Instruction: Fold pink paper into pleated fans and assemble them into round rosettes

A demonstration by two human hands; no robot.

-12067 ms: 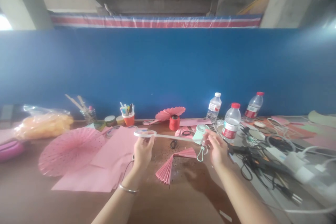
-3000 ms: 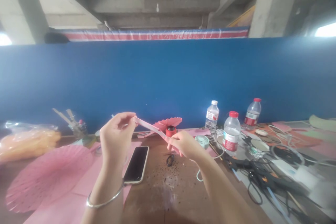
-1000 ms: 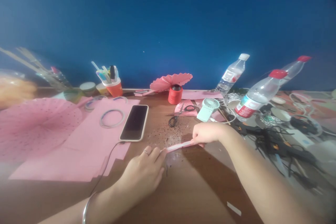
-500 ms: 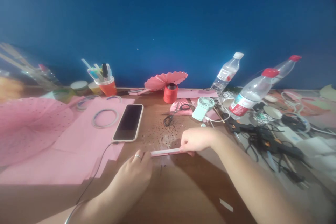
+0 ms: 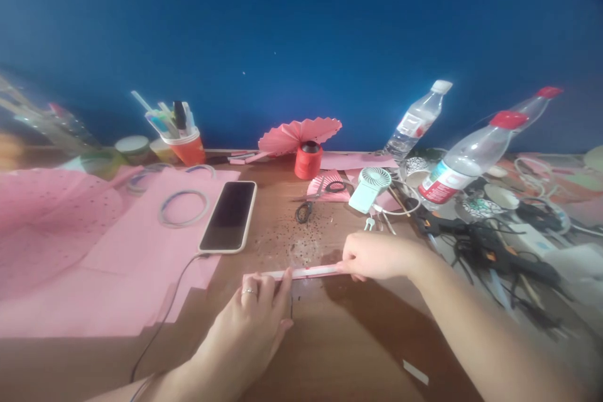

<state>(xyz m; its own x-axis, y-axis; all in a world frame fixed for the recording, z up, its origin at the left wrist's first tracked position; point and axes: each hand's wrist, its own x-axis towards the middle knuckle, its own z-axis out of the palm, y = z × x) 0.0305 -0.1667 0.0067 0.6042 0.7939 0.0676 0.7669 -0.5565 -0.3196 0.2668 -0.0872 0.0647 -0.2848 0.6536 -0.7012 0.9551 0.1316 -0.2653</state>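
A narrow folded strip of pink paper with a white band (image 5: 313,272) lies across the brown table in front of me. My left hand (image 5: 257,311), with a ring on one finger, rests its fingertips on the strip's left part, the fingers a little apart and thumb off the strip. At the strip's right end, my right hand (image 5: 372,256) pinches the paper between thumb and fingers. Dark specks lie on the table just beyond the strip, near black scissors (image 5: 304,211).
A phone (image 5: 229,217) and pink sheets (image 5: 117,270) lie left. Behind stand a red roll (image 5: 308,161), a pleated pink fan (image 5: 300,134) and a pen cup (image 5: 188,147). A mint handheld fan (image 5: 370,190), bottles (image 5: 464,163) and tangled cables are right.
My left hand has loosened from its closed hold, its fingers spreading on the strip. More of the strip shows. My right hand has shifted slightly right with the strip's end.
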